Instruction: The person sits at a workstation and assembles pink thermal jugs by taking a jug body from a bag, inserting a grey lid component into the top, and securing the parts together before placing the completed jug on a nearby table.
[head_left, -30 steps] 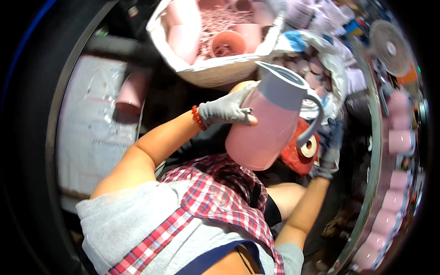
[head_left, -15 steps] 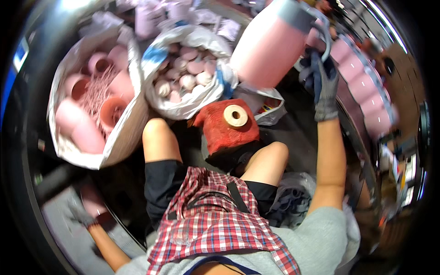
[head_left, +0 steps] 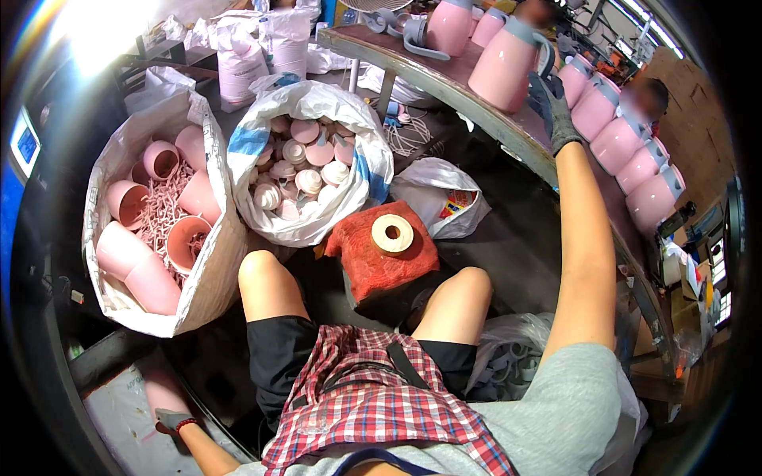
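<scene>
A pink jug (head_left: 498, 73) with a grey-blue collar and handle stands upright on the bench at the upper right. My right hand (head_left: 554, 115), in a dark grey glove, is closed at the lower part of its handle, arm stretched far out. Low on the left, my left hand (head_left: 171, 420), also gloved and with a red band at the wrist, closes around the lower end of a smooth pink cylinder (head_left: 163, 387). Its fingers are partly hidden. Between my knees sits a red cloth-covered block (head_left: 385, 270) carrying a cream-coloured ring roll (head_left: 393, 234).
A white sack (head_left: 213, 274) holds pink cylinders and thin pink strips. Beside it another bag (head_left: 371, 151) is filled with round pink lids. More pink jugs (head_left: 615, 143) line the bench (head_left: 444, 86), with loose grey handles (head_left: 417, 38) at its far end. A person (head_left: 647, 95) is beyond the bench.
The jug has gone from being held tilted in the air to standing on the bench, my right hand still at its handle. My left hand has moved onto the pink cylinder.
</scene>
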